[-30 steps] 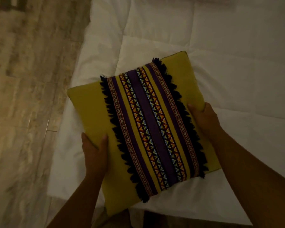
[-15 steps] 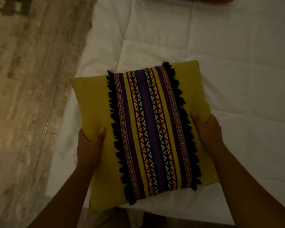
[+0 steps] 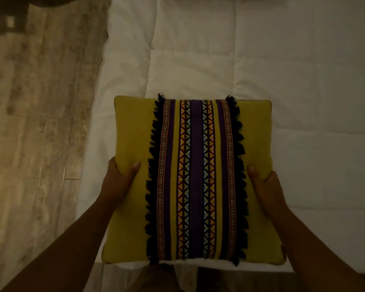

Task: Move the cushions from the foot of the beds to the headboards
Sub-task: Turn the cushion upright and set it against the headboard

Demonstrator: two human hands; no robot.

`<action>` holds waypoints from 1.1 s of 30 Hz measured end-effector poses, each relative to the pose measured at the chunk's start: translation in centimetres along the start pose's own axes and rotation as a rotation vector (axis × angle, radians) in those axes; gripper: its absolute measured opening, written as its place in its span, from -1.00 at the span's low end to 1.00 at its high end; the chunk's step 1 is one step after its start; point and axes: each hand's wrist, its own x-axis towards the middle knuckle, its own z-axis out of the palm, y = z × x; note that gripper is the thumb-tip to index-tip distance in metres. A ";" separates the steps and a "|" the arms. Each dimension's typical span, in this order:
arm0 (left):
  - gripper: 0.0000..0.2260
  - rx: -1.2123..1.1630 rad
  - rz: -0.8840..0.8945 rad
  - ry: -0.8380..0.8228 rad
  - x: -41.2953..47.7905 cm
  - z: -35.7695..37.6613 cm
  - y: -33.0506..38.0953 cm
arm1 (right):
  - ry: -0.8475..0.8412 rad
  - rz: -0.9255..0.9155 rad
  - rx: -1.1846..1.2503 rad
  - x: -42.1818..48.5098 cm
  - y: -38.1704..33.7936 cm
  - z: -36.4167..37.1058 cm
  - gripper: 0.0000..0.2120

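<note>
A square mustard-yellow cushion (image 3: 131, 127) with a purple woven centre band and black fringe is held over the foot of a bed with a white quilted duvet (image 3: 282, 70). My left hand (image 3: 117, 178) grips the cushion's left edge, thumb on top. On the right edge sits my right hand (image 3: 266, 186), thumb also pressed on the top face. The cushion lies square to me, its band running straight away from me. Its near edge overhangs the foot of the bed. The headboard is out of view.
A tiled floor (image 3: 30, 144) in beige stone runs along the bed's left side. A dark patterned rug (image 3: 2, 22) shows at the top left corner. The room is dim.
Both hands have turned the cushion clockwise from a tilted pose until it is square to me, and it now sits nearer to me. The grip on both edges has held.
</note>
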 end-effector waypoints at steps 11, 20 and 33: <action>-0.09 -0.186 -0.062 -0.465 1.2 -3.2 1.5 | -0.419 -0.009 0.193 2.1 -0.1 -3.1 -0.21; -0.16 -0.211 0.134 -0.357 -2.1 -5.1 7.2 | -0.349 -0.144 0.291 -1.1 -4.2 -6.0 -0.46; -0.37 -0.251 0.358 -0.298 -11.2 -12.0 20.8 | -0.215 -0.315 0.449 -12.2 -13.7 -16.3 -0.61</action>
